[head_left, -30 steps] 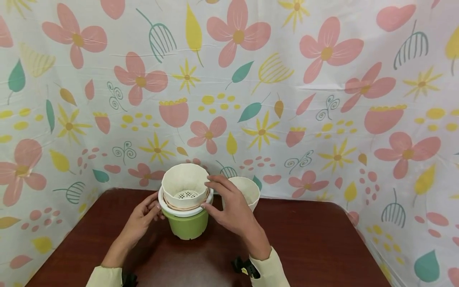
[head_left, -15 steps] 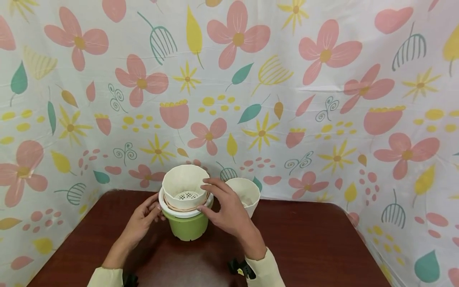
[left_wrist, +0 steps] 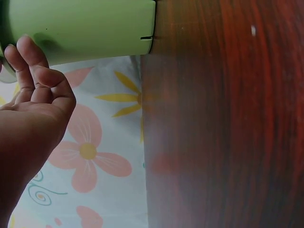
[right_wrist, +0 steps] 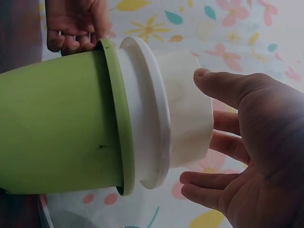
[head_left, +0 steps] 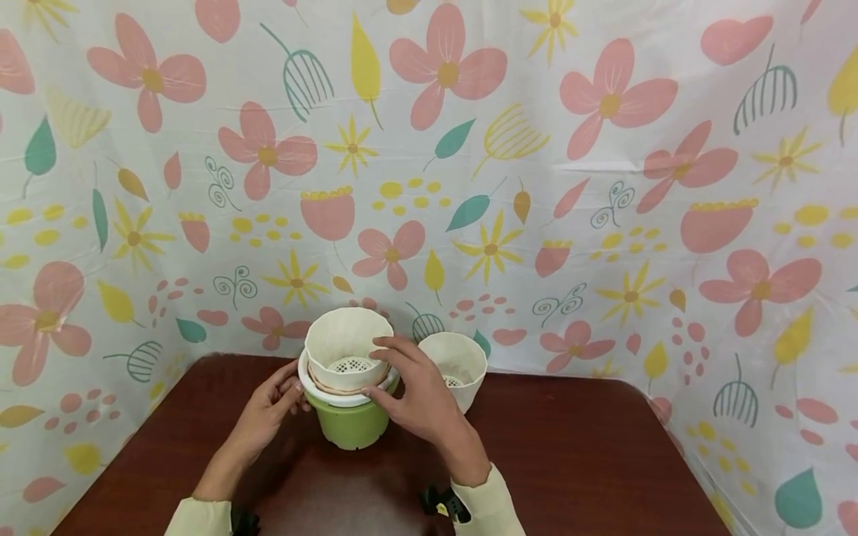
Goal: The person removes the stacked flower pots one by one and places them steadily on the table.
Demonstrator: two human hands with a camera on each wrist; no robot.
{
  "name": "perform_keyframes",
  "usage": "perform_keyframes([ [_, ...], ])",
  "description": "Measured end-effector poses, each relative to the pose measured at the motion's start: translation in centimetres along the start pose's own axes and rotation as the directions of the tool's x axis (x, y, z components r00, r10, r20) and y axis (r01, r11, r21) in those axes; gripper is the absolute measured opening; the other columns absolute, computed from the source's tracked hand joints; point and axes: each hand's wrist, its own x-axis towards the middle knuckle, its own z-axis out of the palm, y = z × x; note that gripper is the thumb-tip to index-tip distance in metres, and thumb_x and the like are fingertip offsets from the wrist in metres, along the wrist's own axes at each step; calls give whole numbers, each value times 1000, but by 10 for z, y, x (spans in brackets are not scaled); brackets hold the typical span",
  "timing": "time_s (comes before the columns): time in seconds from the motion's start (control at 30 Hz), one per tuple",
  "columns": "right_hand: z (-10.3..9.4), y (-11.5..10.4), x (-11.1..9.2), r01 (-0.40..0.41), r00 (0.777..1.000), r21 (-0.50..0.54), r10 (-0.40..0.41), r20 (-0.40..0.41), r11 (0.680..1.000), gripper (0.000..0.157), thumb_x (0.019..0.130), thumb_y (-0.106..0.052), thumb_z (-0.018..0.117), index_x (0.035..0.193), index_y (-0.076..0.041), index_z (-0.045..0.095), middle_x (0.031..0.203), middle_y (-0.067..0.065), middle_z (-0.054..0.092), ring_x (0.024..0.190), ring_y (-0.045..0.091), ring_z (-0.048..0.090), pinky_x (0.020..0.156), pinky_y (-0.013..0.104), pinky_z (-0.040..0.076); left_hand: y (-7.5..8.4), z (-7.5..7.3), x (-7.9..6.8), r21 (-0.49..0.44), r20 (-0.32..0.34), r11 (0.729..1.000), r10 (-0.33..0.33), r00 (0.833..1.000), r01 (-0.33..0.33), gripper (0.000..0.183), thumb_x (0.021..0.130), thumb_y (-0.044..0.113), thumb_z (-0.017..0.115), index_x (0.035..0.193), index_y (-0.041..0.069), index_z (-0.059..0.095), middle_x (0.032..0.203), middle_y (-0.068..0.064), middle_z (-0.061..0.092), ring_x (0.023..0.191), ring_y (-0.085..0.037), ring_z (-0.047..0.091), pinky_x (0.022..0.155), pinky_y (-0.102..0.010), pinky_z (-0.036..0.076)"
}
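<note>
A green flowerpot [head_left: 351, 424] stands on the table, with a white-rimmed pot [head_left: 338, 398] nested in its top. A thin tan rim shows just above the white one. Topmost sits a cream flowerpot [head_left: 342, 327] with a faceted rim and a perforated bottom. My left hand [head_left: 264, 413] touches the stack's left side at the rims, its fingers loosely bent against the green wall in the left wrist view. My right hand [head_left: 422, 391] is spread at the cream pot's right side, fingers near its rim and thumb by its front. In the right wrist view, the right thumb [right_wrist: 216, 83] overlaps the cream pot's edge.
Another cream pot [head_left: 469, 368] with a perforated bottom stands behind my right hand. The dark red-brown table [head_left: 570, 454] ends at a flower-printed cloth [head_left: 603, 223] close behind the pots.
My right hand has slid a little left and toward me along the cream pot, showing more of the other cream pot behind it. The left hand and the stack stay about the same.
</note>
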Motion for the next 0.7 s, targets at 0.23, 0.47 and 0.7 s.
perform_keyframes([
  [0.23,6,-1,0,14,1000,-21,-13,5,1000,43,90,-20,88,129,-11,71,144,7,62,132,19,58,100,36,54,2,0,0,-5,7,1000,8,1000,-8,55,115,20,49,163,-2,32,105,-4,69,90,-18,68,77,-27,55],
  [0.47,12,1,-1,19,1000,-58,-19,1,998,43,92,-21,86,131,-11,71,143,5,62,132,18,57,106,35,51,1,-1,1,-2,7,1000,21,1000,-21,54,116,19,48,163,-3,32,103,-3,69,89,-18,68,76,-27,55],
  [0.7,17,1,-1,4,1000,-74,-4,-4,997,34,94,-23,85,121,-8,72,142,4,62,132,19,57,107,36,50,-1,-1,1,-1,6,1000,20,1000,-20,54,115,19,48,163,-2,33,104,-3,69,90,-20,68,77,-27,54],
])
